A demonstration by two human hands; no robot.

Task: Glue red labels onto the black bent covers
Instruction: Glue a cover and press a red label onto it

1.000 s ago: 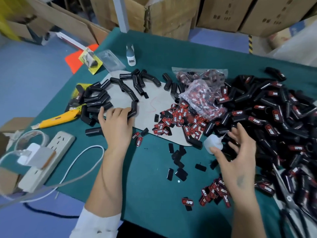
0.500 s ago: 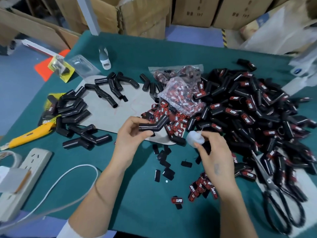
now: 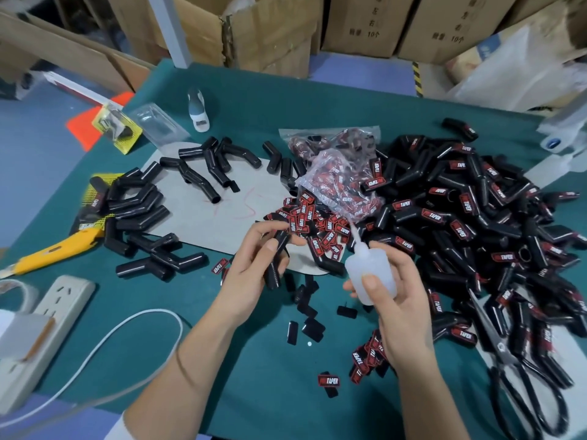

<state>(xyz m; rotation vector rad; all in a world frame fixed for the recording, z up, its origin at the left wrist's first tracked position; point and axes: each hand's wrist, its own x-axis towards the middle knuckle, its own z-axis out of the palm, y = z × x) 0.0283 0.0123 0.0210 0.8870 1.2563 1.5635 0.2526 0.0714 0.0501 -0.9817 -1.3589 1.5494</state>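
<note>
My left hand (image 3: 251,271) grips a black bent cover (image 3: 275,265) upright above the green table (image 3: 254,392). My right hand (image 3: 400,309) holds a translucent white glue bottle (image 3: 370,271), whose thin nozzle points up and left. A heap of red labels (image 3: 314,222) lies on a grey cardboard sheet (image 3: 206,214) just beyond my hands. More red labels (image 3: 365,357) lie below my right wrist. Bare black covers (image 3: 139,214) are grouped at the left. A large pile of labelled covers (image 3: 470,223) fills the right.
A clear bag of labels (image 3: 336,182) lies behind the label heap. Black scissors (image 3: 521,385) lie at the right front. A yellow utility knife (image 3: 54,249), a white power strip (image 3: 41,338) with a cable, and a small white bottle (image 3: 197,111) sit at the left. Cardboard boxes (image 3: 270,33) stand behind.
My left hand picked a bare cover from the left group, brought it to the centre and turned it upright. My right hand lifted the glue bottle toward it.
</note>
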